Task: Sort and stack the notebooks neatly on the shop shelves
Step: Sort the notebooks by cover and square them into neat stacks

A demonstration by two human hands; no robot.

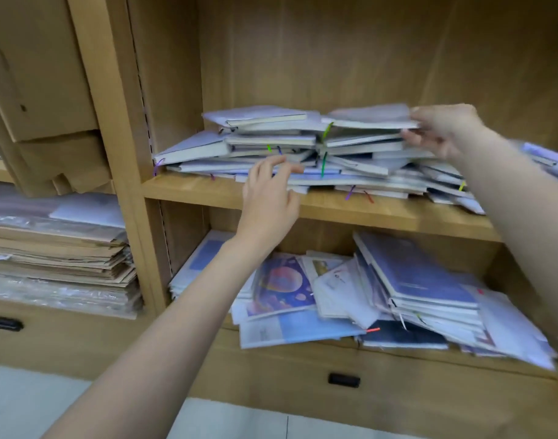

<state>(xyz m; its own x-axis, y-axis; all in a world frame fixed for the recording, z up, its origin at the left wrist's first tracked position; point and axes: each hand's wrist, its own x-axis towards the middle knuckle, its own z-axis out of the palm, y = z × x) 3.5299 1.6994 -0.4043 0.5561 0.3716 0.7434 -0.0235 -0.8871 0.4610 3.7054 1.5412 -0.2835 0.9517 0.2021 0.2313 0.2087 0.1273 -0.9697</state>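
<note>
A messy heap of pale blue and white notebooks [271, 144] with coloured ribbon markers lies on the upper wooden shelf [350, 207]. My right hand [442, 129] grips the right edge of the top notebook [372, 117], thumb above and fingers under it. My left hand [268, 191] reaches to the front of the heap, fingers loosely bent and touching the lower notebooks' edges. A second loose pile of notebooks [414, 280] with blue and purple covers slumps on the lower shelf [398, 356].
The left bay holds cardboard boxes [40, 90] above and stacked flat brown envelopes and plastic packs [56, 255] below. Two drawers with black handles [344, 380] run under the shelves. More notebooks [547, 156] show at the far right behind my right forearm.
</note>
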